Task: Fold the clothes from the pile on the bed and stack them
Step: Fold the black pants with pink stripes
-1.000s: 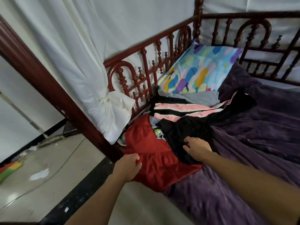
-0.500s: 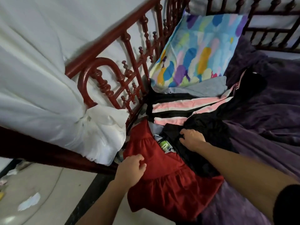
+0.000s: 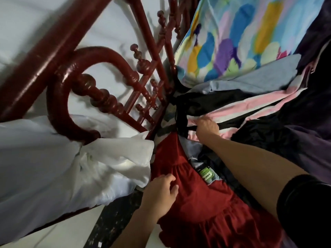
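Gripping red dress, striped garment: two hands.

Bare left hand, bare right hand, black short sleeve

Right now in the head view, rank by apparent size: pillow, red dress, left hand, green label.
1-2. Tied: pillow and red dress. They cover a similar spread and both are cropped by the frame, so I won't rank them.
3. Then the left hand, though it's near the camera.
4. Last, the green label, clearly smallest.
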Available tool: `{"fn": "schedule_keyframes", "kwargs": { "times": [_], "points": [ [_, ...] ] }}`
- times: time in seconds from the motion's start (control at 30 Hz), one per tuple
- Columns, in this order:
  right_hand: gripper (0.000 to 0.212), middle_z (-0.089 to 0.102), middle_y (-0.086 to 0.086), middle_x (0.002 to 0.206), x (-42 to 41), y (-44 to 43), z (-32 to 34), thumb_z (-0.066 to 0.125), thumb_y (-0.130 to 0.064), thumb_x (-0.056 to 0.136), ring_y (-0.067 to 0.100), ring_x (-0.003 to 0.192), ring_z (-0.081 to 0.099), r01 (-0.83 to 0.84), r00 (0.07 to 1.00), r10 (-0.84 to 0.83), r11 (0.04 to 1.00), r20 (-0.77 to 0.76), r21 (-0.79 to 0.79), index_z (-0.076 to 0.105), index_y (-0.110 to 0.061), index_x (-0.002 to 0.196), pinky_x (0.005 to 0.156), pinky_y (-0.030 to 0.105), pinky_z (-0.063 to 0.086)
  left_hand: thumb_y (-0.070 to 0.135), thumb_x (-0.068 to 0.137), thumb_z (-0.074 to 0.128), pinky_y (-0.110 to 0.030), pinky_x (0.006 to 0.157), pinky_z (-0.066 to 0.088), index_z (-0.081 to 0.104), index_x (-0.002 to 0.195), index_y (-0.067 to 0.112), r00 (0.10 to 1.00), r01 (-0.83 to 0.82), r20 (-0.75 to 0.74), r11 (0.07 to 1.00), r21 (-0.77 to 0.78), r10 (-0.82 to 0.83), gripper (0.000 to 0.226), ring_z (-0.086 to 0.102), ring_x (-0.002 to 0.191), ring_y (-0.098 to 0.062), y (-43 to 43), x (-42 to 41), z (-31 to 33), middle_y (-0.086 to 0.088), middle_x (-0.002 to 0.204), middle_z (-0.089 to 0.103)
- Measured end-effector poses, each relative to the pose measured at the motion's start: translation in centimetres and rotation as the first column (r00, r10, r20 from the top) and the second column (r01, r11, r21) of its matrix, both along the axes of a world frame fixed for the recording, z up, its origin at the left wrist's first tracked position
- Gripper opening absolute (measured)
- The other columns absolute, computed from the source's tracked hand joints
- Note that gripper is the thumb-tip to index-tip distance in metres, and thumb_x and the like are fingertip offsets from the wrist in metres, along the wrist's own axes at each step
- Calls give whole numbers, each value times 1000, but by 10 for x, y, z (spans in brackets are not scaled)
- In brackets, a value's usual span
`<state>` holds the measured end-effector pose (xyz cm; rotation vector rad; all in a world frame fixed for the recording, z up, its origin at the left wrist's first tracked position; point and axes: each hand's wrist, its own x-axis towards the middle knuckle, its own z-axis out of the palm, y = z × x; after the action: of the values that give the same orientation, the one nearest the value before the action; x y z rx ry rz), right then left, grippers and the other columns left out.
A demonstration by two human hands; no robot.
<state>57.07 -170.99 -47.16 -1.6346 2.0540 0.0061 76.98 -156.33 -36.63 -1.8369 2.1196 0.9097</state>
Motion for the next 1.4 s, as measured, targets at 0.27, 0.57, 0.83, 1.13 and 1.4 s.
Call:
{"fn": "schedule_keyframes", "kwargs": {
  "times": [0.27,0.57,0.83,1.13,1.4],
  "points": [
    [25,67,20,96,-31,64,49,44,-21,93,37,93,59,212,953,-176,969,245,-130,63,-7,85,72,38,40,30,95,48,-32,93,46,47,132,25,994,106,-12,989,-99,-107,37,54,112,-17,-56,-13,15,2,124,54],
    [23,34,-4,53,-72,211,155,41,-19,73,6,52,31,571,551,-370,821,748,-15,44,-10,52,49,25,25,43,84,63,-45,107,30,18,149,33,820,571,100,795,-204,-563,80,19,141,-30,-65,-95,2,-10,155,16],
    [26,39,3,55,-105,320,218,62,-35,63,12,49,37,773,316,-482,630,817,72,51,-12,58,47,25,28,21,80,51,-36,66,41,54,84,10,791,418,-401,887,-198,-462,12,59,80,-29,-20,-130,2,-6,79,60],
    [34,42,-6,57,-180,408,285,66,-27,90,1,49,35,854,519,-612,399,597,-334,53,-16,61,49,22,29,30,84,70,-28,65,33,49,88,21,598,550,-509,779,-301,-619,23,53,76,-14,-8,-200,144,8,78,54],
    [46,54,4,74,-247,487,362,67,-59,78,19,72,49,926,322,-524,-1,788,-378,68,-13,73,68,36,41,10,77,68,-29,60,30,51,72,23,514,670,-224,550,-498,-828,23,61,80,-30,41,-220,188,-6,78,62]
  ]
}}
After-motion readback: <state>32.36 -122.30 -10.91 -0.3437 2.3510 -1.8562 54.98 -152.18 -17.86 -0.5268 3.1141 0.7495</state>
